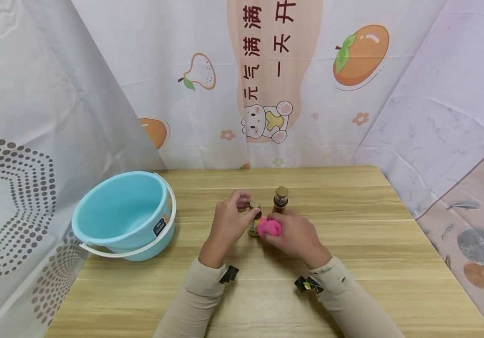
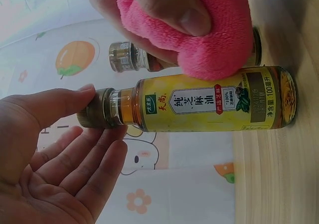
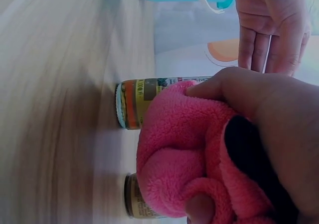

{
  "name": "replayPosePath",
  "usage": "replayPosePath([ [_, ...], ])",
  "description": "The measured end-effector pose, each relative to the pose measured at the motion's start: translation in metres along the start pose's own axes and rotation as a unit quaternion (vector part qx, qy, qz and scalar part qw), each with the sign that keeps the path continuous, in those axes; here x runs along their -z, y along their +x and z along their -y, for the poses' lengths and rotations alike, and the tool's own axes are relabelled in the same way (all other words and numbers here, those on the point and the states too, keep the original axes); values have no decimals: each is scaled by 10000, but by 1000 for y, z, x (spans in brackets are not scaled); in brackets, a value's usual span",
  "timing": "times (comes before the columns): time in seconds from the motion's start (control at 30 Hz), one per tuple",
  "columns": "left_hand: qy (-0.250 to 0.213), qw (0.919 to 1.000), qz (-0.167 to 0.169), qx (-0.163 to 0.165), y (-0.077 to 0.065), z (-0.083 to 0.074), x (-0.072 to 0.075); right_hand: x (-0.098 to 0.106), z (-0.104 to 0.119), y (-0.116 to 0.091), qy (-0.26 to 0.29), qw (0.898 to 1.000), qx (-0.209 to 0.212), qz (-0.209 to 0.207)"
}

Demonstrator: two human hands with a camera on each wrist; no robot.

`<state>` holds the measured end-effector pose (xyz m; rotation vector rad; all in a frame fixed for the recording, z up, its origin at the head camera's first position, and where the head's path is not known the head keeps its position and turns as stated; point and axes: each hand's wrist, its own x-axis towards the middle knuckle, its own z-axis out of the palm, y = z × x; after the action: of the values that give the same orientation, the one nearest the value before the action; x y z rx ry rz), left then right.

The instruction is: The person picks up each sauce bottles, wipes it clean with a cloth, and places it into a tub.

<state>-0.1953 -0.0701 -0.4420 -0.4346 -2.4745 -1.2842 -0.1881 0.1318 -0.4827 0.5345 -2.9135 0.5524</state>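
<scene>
A small sesame oil bottle [image 2: 194,102] with a yellow label and a bronze cap stands upright on the table. My left hand [image 1: 230,219] pinches its cap between thumb and fingertips. In my right hand [image 1: 298,234] is a bunched pink cloth [image 3: 174,149], gripped with curled fingers. The cloth touches the side of the labelled bottle. Just behind the right hand stands a second bottle [image 1: 281,199], dark with a gold cap. Hand and cloth hide much of that bottle.
A light blue bucket [image 1: 165,239] with a white handle stands at the table's left side. The wooden table [image 1: 351,202] ends at a printed curtain [image 1: 208,112] at the back. Black clips [image 1: 229,274] sit on the sleeve cuffs.
</scene>
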Motion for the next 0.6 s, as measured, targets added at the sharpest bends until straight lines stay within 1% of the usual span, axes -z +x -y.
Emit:
replayPosePath([
  [0.2,-63,10000,9,43,0,1,-1,-5,-1,2,22,9992,-177,367],
  [0.37,66,10000,18,11,0,1,-2,-11,-3,2,26,9986,-174,494],
  [0.47,444,9989,-85,-109,0,1,-3,-13,-5,2,2,9986,-171,495],
  [0.6,952,9948,-272,-222,-1,2,-5,-13,-5,2,0,9987,-146,486],
])
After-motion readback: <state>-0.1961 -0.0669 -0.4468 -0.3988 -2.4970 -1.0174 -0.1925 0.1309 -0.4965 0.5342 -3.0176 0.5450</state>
